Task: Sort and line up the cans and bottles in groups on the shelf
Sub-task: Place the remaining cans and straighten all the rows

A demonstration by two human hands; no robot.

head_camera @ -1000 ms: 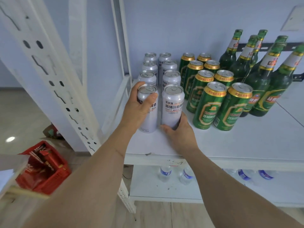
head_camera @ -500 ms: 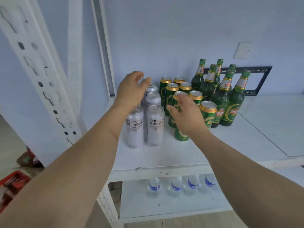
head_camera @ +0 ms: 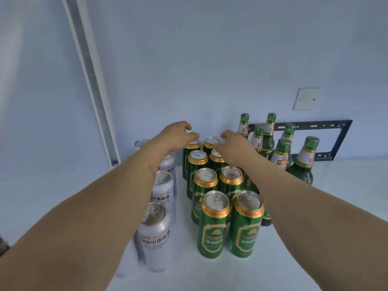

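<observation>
Several green cans with gold rims (head_camera: pixel 212 223) stand in two rows down the middle of the white shelf (head_camera: pixel 315 238). Left of them stand several white cans (head_camera: pixel 156 234), partly hidden by my left forearm. Several green bottles (head_camera: pixel 302 164) are grouped at the back right. My left hand (head_camera: pixel 178 134) hovers over the rear green cans with its fingers curled and apart, holding nothing. My right hand (head_camera: pixel 233 147) hangs beside it above the back right green cans, fingers spread and empty.
A white upright post (head_camera: pixel 92 80) rises at the shelf's back left corner. A black metal bracket (head_camera: pixel 340 141) and a white wall plate (head_camera: pixel 305 99) are on the wall behind the bottles. The shelf's right side is bare.
Both hands have moved back from the white cans and front green cans to above the rear green cans. The view has moved closer and higher over the shelf.
</observation>
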